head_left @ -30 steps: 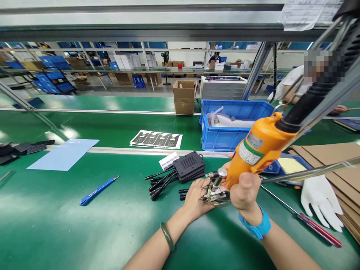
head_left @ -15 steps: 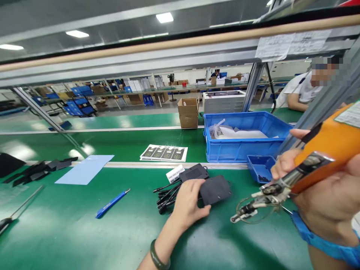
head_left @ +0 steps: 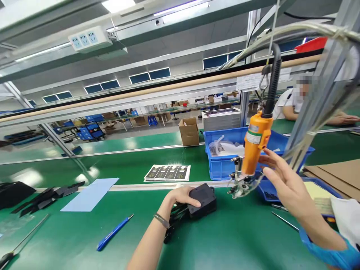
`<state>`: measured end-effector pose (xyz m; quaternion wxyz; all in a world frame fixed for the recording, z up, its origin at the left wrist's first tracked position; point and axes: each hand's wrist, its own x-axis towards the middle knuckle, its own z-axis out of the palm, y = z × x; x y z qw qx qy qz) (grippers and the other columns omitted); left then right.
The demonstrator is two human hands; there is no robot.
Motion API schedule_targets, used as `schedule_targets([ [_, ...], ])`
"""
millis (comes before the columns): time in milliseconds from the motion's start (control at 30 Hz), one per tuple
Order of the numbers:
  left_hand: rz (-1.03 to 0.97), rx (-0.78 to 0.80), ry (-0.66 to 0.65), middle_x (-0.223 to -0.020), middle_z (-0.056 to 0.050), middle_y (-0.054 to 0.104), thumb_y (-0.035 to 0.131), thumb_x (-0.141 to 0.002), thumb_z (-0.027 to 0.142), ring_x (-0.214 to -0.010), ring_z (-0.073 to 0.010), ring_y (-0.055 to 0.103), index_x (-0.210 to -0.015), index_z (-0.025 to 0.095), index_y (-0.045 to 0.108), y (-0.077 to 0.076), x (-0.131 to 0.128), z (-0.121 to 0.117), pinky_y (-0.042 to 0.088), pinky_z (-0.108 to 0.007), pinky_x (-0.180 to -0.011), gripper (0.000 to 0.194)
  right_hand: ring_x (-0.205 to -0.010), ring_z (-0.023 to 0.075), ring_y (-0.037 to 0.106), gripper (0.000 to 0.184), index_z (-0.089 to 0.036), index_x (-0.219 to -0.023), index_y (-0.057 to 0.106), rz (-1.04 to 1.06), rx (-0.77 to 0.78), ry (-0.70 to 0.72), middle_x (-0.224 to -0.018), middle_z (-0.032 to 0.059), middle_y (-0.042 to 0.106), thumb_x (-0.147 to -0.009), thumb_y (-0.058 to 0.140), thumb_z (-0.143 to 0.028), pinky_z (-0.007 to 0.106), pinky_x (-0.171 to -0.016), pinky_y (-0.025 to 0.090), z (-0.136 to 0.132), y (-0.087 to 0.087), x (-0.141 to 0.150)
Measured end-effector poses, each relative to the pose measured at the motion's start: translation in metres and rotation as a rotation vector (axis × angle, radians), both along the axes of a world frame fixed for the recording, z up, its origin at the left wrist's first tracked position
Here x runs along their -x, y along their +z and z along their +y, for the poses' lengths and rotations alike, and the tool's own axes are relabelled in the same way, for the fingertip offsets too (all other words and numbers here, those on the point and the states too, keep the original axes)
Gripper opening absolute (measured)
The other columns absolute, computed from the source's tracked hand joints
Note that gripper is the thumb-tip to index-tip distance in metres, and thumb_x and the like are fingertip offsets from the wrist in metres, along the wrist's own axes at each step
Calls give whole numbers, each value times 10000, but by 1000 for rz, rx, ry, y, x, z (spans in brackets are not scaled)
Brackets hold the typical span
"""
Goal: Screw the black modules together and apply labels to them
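My left hand (head_left: pixel 181 196) is closed round a stack of black plastic boxes (head_left: pixel 204 202), thumb on top, low over the green bench. Black cables (head_left: pixel 176 215) trail from the boxes under my wrist. An orange electric screwdriver (head_left: pixel 253 146) hangs upright from a hook and cable, its metal tip end (head_left: pixel 242 183) pointing down. Just right of it is my right hand (head_left: pixel 289 187), fingers stretched out and apart, the fingertips close to the orange body. Whether they still touch it I cannot tell. A blue strap (head_left: pixel 329 247) circles my right wrist.
A blue utility knife (head_left: pixel 114 232), a long screwdriver (head_left: pixel 29 234) and a light blue sheet (head_left: pixel 90 195) lie to the left. Printed label sheets (head_left: pixel 168 173) lie behind my left hand. A blue bin (head_left: pixel 222 167) and smaller blue tray (head_left: pixel 267 193) stand right. Across the bench sits a person (head_left: pixel 289 105).
My right hand has let go of the electric screwdriver, which now hangs upright farther back. My left hand has closed on the black boxes and gathered them together. The view has tilted up.
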<state>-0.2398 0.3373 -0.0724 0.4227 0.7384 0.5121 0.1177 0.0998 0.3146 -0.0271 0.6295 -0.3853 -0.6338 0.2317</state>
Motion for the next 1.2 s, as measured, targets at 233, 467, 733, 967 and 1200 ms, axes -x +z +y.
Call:
schedule_targets([
  [233, 503, -433, 87, -1509, -286, 341, 951, -346, 294, -1381, -481, 323, -1504, 92, 310, -31, -65, -80, 265, -607, -1149, 1339, -1072, 269, 645, 475, -228, -1253, 583, -246, 196, 197, -1193, 136, 646, -898, 545, -542, 411, -908, 562, -33, -80, 11],
  [467, 596, -924, 118, -1434, -233, 476, 886, -469, 176, -1282, -447, 491, -1548, 211, 170, -86, -75, -129, 451, -647, -1031, 1295, -1485, 369, 65, 1300, -131, -1559, 107, -565, 355, 589, -1620, 203, 97, -590, 796, -658, 527, -1192, 170, -40, -150, 49],
  [733, 497, -953, 196, -1420, -335, 441, 889, -415, 664, -1318, -510, 401, -1482, 138, -258, -86, -25, -130, 425, -731, -984, 1652, -1486, 364, 56, 1359, -102, -1542, -65, -588, 344, 577, -1614, 233, 64, -602, 857, -441, 540, -1191, 111, -43, -166, 83],
  [967, 347, -1044, 147, -1248, -270, 610, 661, -624, 815, -1130, -446, 618, -1494, 160, -18, -85, -30, -133, 372, -795, -956, 1283, -1472, 370, 162, 1292, -113, -1558, 45, -536, 301, 484, -1597, 216, 185, -594, 870, -358, 534, -1203, 159, -61, -170, 79],
  [1200, 419, -1013, 103, -1355, -280, 542, 736, -553, 786, -1217, -477, 544, -1515, 123, -156, -98, -33, -132, 402, -762, -939, 1470, -1458, 395, 201, 1235, -136, -1559, 133, -500, 334, 418, -1594, 198, 212, -613, 831, -514, 540, -1180, 236, -68, -186, 63],
])
